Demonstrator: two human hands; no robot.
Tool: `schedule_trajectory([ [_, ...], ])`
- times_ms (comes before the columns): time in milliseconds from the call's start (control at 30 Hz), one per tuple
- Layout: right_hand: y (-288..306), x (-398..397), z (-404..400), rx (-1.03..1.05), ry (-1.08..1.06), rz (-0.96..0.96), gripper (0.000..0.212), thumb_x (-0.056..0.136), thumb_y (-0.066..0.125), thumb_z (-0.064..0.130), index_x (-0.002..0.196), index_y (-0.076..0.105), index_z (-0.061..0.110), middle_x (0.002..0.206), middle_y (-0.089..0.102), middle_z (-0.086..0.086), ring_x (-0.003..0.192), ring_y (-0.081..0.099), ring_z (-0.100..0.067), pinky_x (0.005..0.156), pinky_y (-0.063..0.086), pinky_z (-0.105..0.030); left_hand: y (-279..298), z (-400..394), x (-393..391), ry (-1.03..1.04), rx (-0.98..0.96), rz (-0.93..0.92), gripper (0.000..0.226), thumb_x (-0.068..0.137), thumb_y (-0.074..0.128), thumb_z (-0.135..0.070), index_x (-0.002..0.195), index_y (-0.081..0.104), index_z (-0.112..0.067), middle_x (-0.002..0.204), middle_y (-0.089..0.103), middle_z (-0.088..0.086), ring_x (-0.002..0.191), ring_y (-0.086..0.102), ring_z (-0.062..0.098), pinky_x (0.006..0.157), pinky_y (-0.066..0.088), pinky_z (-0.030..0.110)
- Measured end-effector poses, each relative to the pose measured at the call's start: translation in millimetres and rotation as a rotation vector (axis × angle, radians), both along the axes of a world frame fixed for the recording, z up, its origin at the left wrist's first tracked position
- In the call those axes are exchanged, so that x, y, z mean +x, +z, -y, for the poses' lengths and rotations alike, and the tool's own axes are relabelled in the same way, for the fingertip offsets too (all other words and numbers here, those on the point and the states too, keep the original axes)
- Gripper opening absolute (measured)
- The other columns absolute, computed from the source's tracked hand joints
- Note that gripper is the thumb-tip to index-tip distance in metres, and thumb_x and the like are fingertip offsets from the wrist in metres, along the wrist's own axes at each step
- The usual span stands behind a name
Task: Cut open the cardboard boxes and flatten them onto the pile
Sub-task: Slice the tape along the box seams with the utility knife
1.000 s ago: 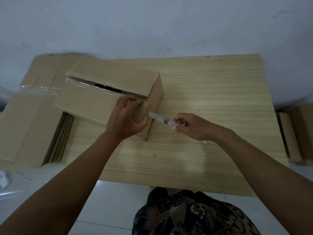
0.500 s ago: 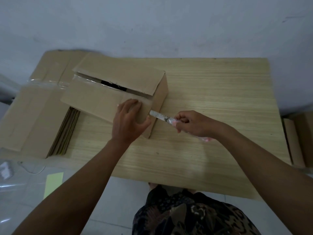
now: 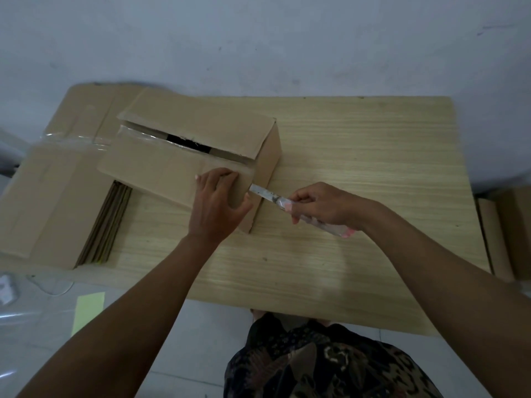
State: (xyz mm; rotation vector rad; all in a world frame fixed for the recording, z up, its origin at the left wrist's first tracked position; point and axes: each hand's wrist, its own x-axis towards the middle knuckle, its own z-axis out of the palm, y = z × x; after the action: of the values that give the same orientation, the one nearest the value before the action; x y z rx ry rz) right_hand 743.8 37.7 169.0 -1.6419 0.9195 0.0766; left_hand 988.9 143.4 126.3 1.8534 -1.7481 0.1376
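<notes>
At the far left, a pile of flattened cardboard (image 3: 48,193) is lying across the left end of the desk (image 3: 359,156) and hanging past its edge, with the stacked edges of the sheets showing along its right side and a strip of clear tape (image 3: 71,139) shining across the top sheet. A pale yellow-green sheet (image 3: 87,311) is lying on the floor below that end of the desk. Just right of the pile, the cardboard box (image 3: 184,150) is sitting on the desk with its left part resting over the pile; its two top flaps are parting along the middle seam, showing a dark gap inside. The left hand (image 3: 217,206) is pressing down on the near flap by the box's right end, fingers laid fairly straight over the cardboard and thumb spread toward the corner. Next to it, the blade of a knife (image 3: 275,198) is meeting the right end of the box, close to the left thumb. The right hand (image 3: 321,203) is gripping the knife's handle, fingers curled round it, over the bare wood. At the far right, beyond the desk's edge, more cardboard (image 3: 505,231) is standing on the floor.
</notes>
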Motion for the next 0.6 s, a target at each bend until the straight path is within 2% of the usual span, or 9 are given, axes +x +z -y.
schedule_trajectory([
  [67,0,2,1,-0.001,0.016,0.001,0.031,0.094,0.063,0.052,0.098,0.078,0.024,0.092,0.073,0.013,0.082,0.06,-0.002,0.076,0.044,-0.028,1,0,1,0.003,-0.003,-0.006,0.044,0.082,0.07,-0.031,0.113,0.067,-0.001,0.113,0.061,0.017,0.107,0.059,0.035,0.092,0.047,0.067],
  [200,-6,2,3,-0.05,-0.07,0.038,0.028,0.096,0.062,0.047,0.1,0.077,0.024,0.093,0.074,0.011,0.094,0.065,-0.005,0.085,0.047,-0.029,2,2,2,0.005,-0.008,-0.012,0.044,0.081,0.07,-0.032,0.112,0.067,-0.001,0.111,0.061,0.017,0.105,0.06,0.034,0.092,0.047,0.066],
  [267,-9,4,2,-0.033,-0.062,0.041,0.026,0.097,0.062,0.044,0.103,0.077,0.024,0.092,0.074,0.012,0.093,0.065,-0.005,0.081,0.045,-0.027,3,3,2,0.005,-0.008,-0.027,0.043,0.08,0.071,-0.031,0.111,0.068,-0.001,0.111,0.061,0.016,0.104,0.06,0.034,0.091,0.048,0.065],
  [400,-14,4,1,0.155,-0.042,0.066,0.025,0.099,0.062,0.037,0.123,0.069,0.032,0.09,0.073,0.013,0.091,0.06,-0.003,0.075,0.044,-0.025,3,4,3,-0.009,-0.003,-0.067,0.042,0.079,0.072,-0.029,0.111,0.068,-0.002,0.111,0.06,0.015,0.104,0.059,0.032,0.088,0.05,0.064],
  [500,-17,5,5,0.238,-0.024,0.064,0.031,0.098,0.062,0.04,0.127,0.067,0.031,0.093,0.073,0.011,0.093,0.062,-0.005,0.079,0.047,-0.028,4,4,4,-0.01,0.027,-0.074,0.042,0.08,0.072,-0.03,0.112,0.069,-0.002,0.112,0.061,0.014,0.105,0.059,0.031,0.089,0.05,0.062],
  [600,-19,9,7,0.39,-0.008,0.074,0.031,0.099,0.062,0.035,0.128,0.066,0.025,0.093,0.073,0.003,0.085,0.069,-0.009,0.077,0.054,-0.028,4,2,5,-0.011,0.031,-0.079,0.042,0.08,0.07,-0.03,0.111,0.069,-0.002,0.112,0.061,0.014,0.104,0.059,0.032,0.089,0.05,0.064],
])
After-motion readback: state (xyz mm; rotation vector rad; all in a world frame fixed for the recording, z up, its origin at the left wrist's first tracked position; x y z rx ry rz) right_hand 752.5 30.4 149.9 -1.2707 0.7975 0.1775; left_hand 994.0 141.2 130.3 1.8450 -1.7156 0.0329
